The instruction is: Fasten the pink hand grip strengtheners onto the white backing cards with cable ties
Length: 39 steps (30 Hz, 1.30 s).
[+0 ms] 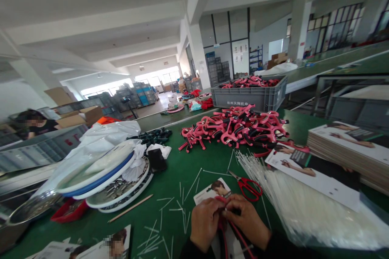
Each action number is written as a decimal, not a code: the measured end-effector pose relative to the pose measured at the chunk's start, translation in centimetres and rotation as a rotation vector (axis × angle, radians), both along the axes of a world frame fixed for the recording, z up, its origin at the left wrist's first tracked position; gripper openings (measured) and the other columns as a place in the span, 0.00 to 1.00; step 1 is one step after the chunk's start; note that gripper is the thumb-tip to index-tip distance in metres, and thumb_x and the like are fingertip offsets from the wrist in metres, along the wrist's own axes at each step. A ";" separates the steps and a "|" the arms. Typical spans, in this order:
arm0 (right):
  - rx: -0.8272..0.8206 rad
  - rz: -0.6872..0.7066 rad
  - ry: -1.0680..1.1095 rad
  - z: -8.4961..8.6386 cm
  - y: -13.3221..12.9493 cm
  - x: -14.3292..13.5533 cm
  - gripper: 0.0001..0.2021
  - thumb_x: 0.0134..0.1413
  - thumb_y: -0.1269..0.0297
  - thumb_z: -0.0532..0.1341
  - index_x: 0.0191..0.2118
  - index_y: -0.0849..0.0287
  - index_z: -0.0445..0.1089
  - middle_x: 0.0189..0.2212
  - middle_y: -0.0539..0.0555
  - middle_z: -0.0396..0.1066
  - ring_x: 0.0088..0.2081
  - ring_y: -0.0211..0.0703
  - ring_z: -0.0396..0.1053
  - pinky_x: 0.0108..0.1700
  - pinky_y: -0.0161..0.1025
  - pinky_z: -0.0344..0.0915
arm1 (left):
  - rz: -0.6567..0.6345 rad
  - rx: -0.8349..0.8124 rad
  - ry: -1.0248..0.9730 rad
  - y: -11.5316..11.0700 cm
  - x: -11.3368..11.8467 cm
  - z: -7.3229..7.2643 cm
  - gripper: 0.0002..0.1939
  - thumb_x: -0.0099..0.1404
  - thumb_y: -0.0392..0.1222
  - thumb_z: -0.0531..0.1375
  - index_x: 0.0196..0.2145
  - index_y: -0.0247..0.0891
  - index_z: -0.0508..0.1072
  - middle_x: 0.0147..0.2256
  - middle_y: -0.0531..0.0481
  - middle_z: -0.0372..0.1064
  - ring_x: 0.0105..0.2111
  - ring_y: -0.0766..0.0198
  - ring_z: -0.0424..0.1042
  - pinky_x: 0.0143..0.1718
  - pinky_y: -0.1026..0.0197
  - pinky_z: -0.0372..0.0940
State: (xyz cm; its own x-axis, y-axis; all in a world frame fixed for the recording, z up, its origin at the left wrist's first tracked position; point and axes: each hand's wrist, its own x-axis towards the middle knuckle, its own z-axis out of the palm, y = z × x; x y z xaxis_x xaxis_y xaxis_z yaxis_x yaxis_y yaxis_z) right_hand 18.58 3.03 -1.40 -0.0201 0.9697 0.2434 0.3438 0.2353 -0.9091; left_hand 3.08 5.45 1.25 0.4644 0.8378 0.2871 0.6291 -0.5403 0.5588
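Close together at the front, both my hands work over a printed backing card point(212, 190) with a pink-and-black hand grip point(222, 236) lying on it. My left hand point(204, 221) is closed around the grip's upper end. Pinched fingers of my right hand point(249, 219) meet it there; a small white bit, apparently a cable tie, shows at the fingertips, mostly hidden. Red-handled scissors point(249, 188) rest just beyond my right hand. To the right spreads a big bundle of white cable ties point(291, 198). Cut tie pieces point(183, 210) are scattered left of the card.
A heap of pink-and-black grips point(234, 127) lies ahead, before a full grey crate point(246, 98). Stacked printed cards point(349, 145) stand right. At left are plates with metal parts point(121, 188), a red tray point(69, 209), a wooden stick point(130, 208) and another person point(41, 123).
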 end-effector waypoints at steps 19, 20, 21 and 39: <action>-0.028 0.013 -0.068 -0.1 0.6 0.0 0.11 0.44 0.63 0.62 0.17 0.60 0.65 0.24 0.51 0.67 0.30 0.42 0.65 0.35 0.37 0.60 | -0.114 0.010 -0.156 0.3 -0.5 -1.1 0.15 0.58 0.30 0.50 0.33 0.40 0.75 0.34 0.49 0.75 0.36 0.63 0.72 0.39 0.63 0.64; -0.030 0.005 -0.074 -0.1 0.7 -0.1 0.11 0.43 0.63 0.62 0.17 0.60 0.64 0.24 0.51 0.67 0.30 0.41 0.65 0.34 0.37 0.60 | -0.123 0.003 -0.164 0.2 -0.6 -1.1 0.15 0.57 0.30 0.51 0.34 0.40 0.75 0.34 0.49 0.75 0.36 0.64 0.72 0.39 0.63 0.65; -0.031 -0.001 -0.080 -0.2 0.7 -0.1 0.10 0.42 0.64 0.63 0.17 0.60 0.64 0.23 0.51 0.66 0.29 0.41 0.65 0.34 0.37 0.60 | -0.128 -0.008 -0.172 0.2 -0.8 -1.1 0.15 0.57 0.29 0.51 0.36 0.40 0.75 0.35 0.49 0.75 0.36 0.64 0.72 0.40 0.64 0.65; 0.356 0.070 -0.096 -1.4 0.4 0.3 0.04 0.48 0.64 0.61 0.28 0.52 0.74 0.35 0.53 0.71 0.39 0.43 0.70 0.40 0.34 0.67 | -0.075 0.297 -0.315 -1.1 0.4 -1.1 0.10 0.59 0.38 0.51 0.28 0.40 0.72 0.34 0.46 0.65 0.32 0.63 0.67 0.32 0.62 0.63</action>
State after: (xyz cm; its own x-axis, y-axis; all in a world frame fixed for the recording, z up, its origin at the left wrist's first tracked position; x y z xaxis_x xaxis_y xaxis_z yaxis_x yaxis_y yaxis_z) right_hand 18.85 3.46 -2.83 -0.1223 0.8199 0.5593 0.3953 0.5572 -0.7303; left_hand 3.43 4.38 0.11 0.3723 0.6649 0.6475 0.4058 -0.7441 0.5308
